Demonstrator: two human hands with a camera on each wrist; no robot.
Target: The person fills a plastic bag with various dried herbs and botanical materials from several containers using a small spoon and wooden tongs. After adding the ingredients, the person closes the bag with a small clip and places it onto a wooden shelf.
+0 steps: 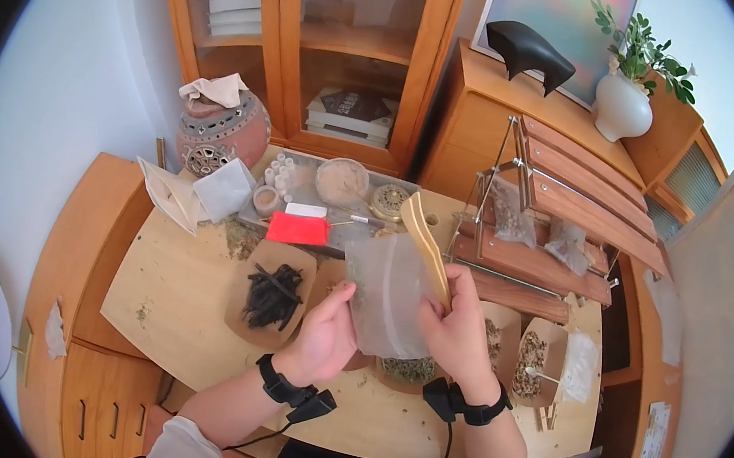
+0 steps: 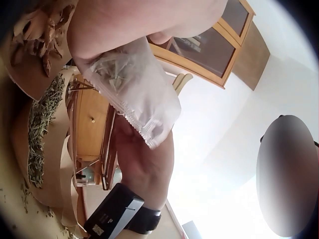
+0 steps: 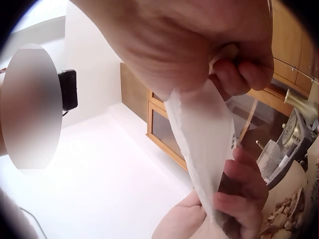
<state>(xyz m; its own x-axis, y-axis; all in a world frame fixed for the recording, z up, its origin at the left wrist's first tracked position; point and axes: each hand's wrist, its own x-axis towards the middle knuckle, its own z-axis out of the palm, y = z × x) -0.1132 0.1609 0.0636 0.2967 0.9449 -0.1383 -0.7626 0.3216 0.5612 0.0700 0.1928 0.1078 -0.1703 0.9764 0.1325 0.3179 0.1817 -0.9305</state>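
A translucent pouch (image 1: pixel 389 295) is held up between the two hands, with some pale green dried leaf visible inside it in the left wrist view (image 2: pixel 117 74). The left hand (image 1: pixel 326 338) grips the pouch's left side, thumb in front; in the right wrist view its fingers (image 3: pixel 239 194) curl round the pouch. The right hand (image 1: pixel 461 331) pinches the pouch's right edge and also holds wooden tongs (image 1: pixel 426 243), which point up and away. Below the pouch, a paper tray of green dried herb (image 1: pixel 409 370) is partly hidden.
A tray of dark strips (image 1: pixel 272 299) lies left; trays of pale chopped pieces (image 1: pixel 530 368) lie right. Behind are a red packet (image 1: pixel 298 229), a grey tray with a powder bowl (image 1: pixel 342 181) and a patterned pot (image 1: pixel 221 135). A slatted wooden rack (image 1: pixel 565 191) stands back right.
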